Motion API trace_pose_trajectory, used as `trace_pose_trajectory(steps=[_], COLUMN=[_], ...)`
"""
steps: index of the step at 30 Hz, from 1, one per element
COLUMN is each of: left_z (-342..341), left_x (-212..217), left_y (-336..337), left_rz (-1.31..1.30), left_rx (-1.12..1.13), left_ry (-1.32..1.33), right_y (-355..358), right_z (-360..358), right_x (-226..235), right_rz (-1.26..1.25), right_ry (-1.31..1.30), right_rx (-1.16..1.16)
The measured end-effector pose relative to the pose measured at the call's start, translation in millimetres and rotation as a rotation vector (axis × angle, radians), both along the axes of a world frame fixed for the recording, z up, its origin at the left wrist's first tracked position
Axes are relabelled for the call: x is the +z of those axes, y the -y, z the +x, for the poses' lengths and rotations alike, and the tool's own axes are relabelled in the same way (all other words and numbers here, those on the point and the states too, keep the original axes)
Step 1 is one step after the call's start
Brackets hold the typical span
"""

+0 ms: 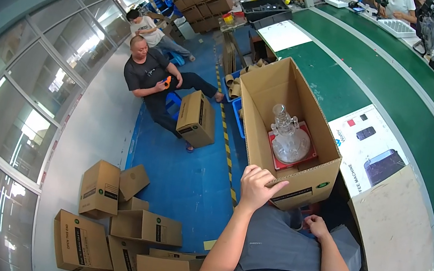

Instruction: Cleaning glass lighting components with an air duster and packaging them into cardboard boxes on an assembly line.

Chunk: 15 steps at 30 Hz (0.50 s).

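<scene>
An open cardboard box (pixel 299 193) stands tall before me, right of centre. Inside it, a clear glass or plastic vessel (pixel 290 142) with a narrow neck and wide round base rests on a red-edged square piece (pixel 283 163). My left hand (pixel 258 187) is closed over the box's near left rim, fingers outside and thumb along the edge. Low by my lap, just under the box's near side, my right hand (pixel 318 227) has its fingers curled together; whether anything is in them is hidden.
A green conveyor bench (pixel 406 116) runs along the right, with a printed white board (pixel 363 144) beside the box. Several cartons (pixel 100 190) lie on the floor at left. A seated person (pixel 152 75) has a carton (pixel 197 119) before them. Blue bins (pixel 239 117) sit behind my box.
</scene>
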<state>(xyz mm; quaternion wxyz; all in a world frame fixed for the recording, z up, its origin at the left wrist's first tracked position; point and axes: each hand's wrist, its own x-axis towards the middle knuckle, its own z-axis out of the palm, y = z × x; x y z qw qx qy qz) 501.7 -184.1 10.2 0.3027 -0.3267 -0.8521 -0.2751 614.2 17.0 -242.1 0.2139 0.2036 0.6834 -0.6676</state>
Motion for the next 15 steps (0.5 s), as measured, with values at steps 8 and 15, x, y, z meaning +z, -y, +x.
trace_pose_trajectory(steps=[8,15], left_z=[-0.4,-0.3], left_x=[-0.8,-0.7], left_y=[-0.1,-0.3], left_rz=[0.011,0.012], left_rx=[-0.001,-0.002], left_ry=[-0.005,-0.004], right_y=[0.5,0.6], right_z=[-0.5,-0.3], right_x=[5.3,0.9], right_rz=[0.008,0.005], right_ry=[0.013,-0.014], right_rx=[0.004,0.013])
